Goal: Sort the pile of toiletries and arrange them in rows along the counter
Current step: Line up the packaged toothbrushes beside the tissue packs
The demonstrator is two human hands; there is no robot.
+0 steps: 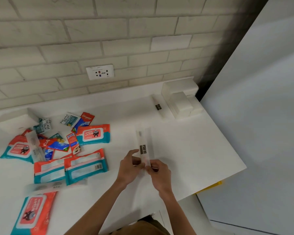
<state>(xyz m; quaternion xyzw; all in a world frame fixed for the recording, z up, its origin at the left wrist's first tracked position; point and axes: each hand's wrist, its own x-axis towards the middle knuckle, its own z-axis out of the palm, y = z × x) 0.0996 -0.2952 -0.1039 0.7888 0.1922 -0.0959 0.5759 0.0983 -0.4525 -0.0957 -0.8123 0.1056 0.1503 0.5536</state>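
Fingers (132,153) of my left hand (129,169) and right hand (160,176) pinch the near end of a long white packet (143,146) over the counter (202,150). Left of them, the pile (58,145) lies unsorted: "Wipes" packs (93,134), "Cream Silk" sachets (69,120) and "Colgate" sachets (87,117). Beyond them to the right, one matching packet (157,106) lies beside white boxes (180,100). I judge sorting barely begun.

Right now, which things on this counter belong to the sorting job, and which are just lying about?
Job: packaged toothbrush, held by left hand and right hand; wipes packs; Colgate sachets; Cream Silk sachets; second packaged toothbrush near the wall.
Lying about: wall socket; yellow object under the counter edge; white boxes, contents unclear.
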